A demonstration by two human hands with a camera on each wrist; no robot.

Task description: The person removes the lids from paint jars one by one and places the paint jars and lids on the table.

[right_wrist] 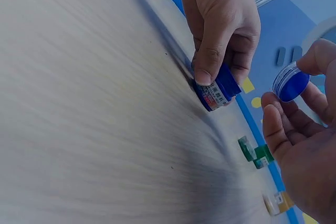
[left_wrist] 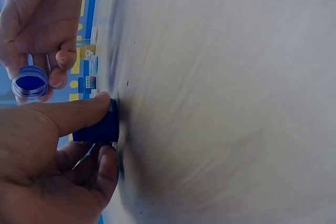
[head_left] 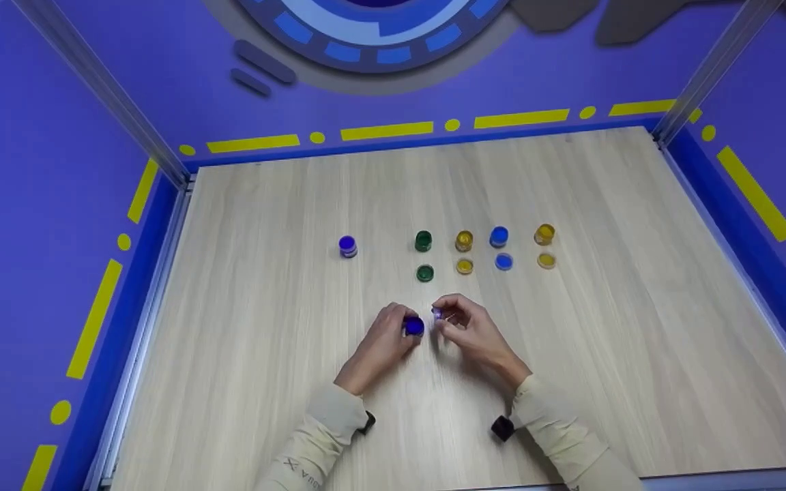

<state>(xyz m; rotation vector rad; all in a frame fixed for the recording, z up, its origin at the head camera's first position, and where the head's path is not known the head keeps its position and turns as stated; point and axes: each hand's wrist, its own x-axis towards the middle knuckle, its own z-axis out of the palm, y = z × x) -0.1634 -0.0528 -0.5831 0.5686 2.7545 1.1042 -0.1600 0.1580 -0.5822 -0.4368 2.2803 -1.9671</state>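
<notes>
My left hand (head_left: 387,334) grips a small dark blue paint jar (head_left: 414,326) between thumb and fingers, upright at the tabletop. The jar's threaded neck and printed label (right_wrist: 212,97) show in the right wrist view. To its right, my right hand (head_left: 471,331) pinches a clear screw lid (right_wrist: 292,82) with blue paint inside it. The lid is tilted on its side, raised above the table and apart from the jar. In the left wrist view the lid's ridged rim (left_wrist: 30,83) hangs between the right hand's fingertips.
Beyond the hands stand a green jar (head_left: 423,241), two yellowish jars and a blue jar (head_left: 499,236) in a row. Each has a lid lying before it, such as the green lid (head_left: 425,273). A purple jar (head_left: 347,246) stands alone further left on the wooden table (head_left: 263,273).
</notes>
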